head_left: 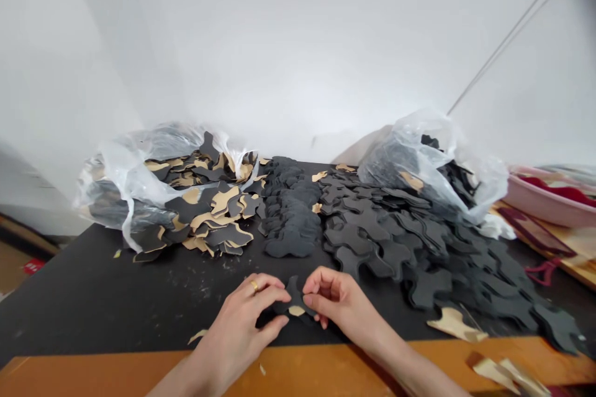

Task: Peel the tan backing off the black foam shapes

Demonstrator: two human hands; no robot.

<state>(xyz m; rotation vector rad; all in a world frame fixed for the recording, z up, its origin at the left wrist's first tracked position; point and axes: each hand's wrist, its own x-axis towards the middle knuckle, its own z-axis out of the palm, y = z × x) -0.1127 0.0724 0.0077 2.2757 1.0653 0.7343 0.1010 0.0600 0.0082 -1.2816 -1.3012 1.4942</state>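
Observation:
Near the front edge of the black table, my left hand (249, 316) has its thumb and fingers around the left side of a small black piece (295, 289). A gold ring is on one finger. My right hand (338, 301) pinches at the right side of the same piece, its thumb and index finger together. A tan patch (297, 310) shows on the piece's lower part, between my hands. Just beyond lies a column of overlapping black pieces (291, 223).
Black shaped pieces (391, 242) spread across the right. Tan-backed pieces (218, 217) lie by a plastic bag (125, 167) on the left. Another bag (410, 149) stands back right, beside a pink basin (535, 198). Tan scraps (456, 324) lie near the orange front edge (116, 375).

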